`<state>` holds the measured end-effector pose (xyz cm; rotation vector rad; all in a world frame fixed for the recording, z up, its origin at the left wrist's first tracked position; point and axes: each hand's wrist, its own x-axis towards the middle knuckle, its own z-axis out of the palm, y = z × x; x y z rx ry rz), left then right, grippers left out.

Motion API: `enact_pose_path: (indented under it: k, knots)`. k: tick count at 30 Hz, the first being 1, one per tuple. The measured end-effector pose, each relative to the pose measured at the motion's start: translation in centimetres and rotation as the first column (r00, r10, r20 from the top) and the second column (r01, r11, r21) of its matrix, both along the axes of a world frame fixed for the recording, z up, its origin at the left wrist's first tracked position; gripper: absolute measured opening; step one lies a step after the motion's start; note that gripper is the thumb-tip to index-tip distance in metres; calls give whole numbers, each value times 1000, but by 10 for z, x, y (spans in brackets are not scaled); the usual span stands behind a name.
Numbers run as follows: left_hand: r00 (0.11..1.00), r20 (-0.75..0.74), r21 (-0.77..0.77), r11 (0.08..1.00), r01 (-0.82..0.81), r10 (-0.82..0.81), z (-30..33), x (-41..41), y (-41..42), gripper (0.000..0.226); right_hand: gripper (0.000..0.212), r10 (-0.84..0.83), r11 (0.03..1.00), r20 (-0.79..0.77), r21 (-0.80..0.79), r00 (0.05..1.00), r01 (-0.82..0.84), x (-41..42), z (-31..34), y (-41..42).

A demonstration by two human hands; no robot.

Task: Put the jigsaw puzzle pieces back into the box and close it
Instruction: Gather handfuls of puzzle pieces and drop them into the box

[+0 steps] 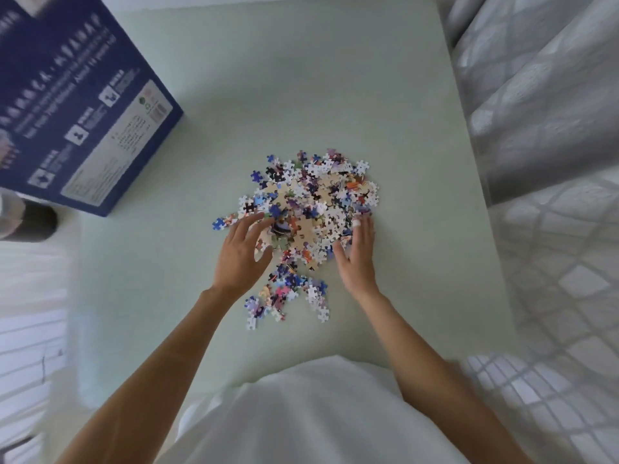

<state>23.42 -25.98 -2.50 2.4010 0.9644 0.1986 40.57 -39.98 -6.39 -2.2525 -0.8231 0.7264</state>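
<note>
- On the pale green table (301,78), the puzzle pieces (311,202) sat heaped mid-table, a few stragglers nearer the person
- left hand (243,252) and right hand (358,256) cupped either side of the pile, fingers spread, nothing gripped yet
- blue box (83,105) stood well off at the far left
- looked like the gathering step; next they'd need to scoop a handful and carry it over

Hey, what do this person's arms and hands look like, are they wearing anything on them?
Both forearms are bare, no sleeves showing, no watch or bracelet. The left hand is bare; the right hand has something small and white at one fingertip, perhaps tape. A white top covers the torso.
</note>
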Motion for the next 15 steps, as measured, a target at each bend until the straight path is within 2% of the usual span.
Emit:
enact_pose_path:
  k: [3,5,7,9,12,15]
  knots:
    - [996,-60,-31,997,-64,62,5,-34,-10,52,70,78,996,-43,41,996,-77,-23,10,-2]
    - [984,-175,-104,993,-62,43,4,-47,-19,64,70,138,990,53,14,989,-139,-24,16,-12]
    - [950,-312,-172,983,-65,8,2,-57,-32,84,73,175,983,154,-83,973,-164,-26,22,-26]
    - [928,-372,-205,975,-85,3,-2,-57,-44,99,81,170,973,187,-186,968,-135,-25,25,-36]
    - [939,-334,-221,962,-160,80,-5,-40,-53,105,88,96,969,85,-234,992,-73,-24,30,-29]
    - [942,-222,-178,940,-293,251,-9,-16,-42,103,91,46,967,53,-254,998,-31,-17,33,-6]
